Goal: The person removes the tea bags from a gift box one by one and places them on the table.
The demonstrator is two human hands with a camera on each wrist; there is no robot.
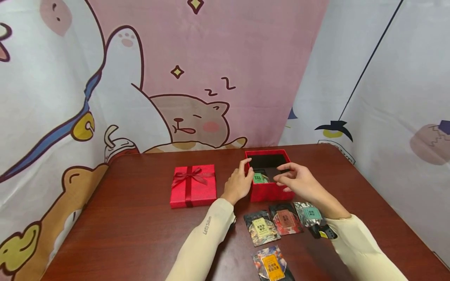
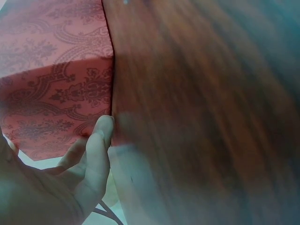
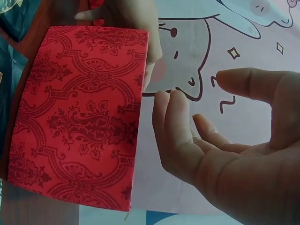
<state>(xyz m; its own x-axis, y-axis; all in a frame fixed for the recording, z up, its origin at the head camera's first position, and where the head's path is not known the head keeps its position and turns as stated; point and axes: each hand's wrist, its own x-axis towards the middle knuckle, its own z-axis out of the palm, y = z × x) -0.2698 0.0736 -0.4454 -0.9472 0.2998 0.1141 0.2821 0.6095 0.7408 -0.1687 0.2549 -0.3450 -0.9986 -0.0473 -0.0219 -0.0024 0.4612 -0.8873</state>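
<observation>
A red patterned gift box stands lidless at the far middle of the table, its inside black. Inside at its left lies a packet with a green label. My left hand holds the box's left rim, and in the left wrist view its fingers lie along the outer wall. Over the front right rim hovers my right hand, thumb and fingers apart with nothing between them, as the right wrist view also shows.
The red lid with a ribbon bow lies left of the box. Before the box lie packets with yellow, red, teal and orange labels, plus a black item under my right forearm. A cartoon cloth hangs behind the table.
</observation>
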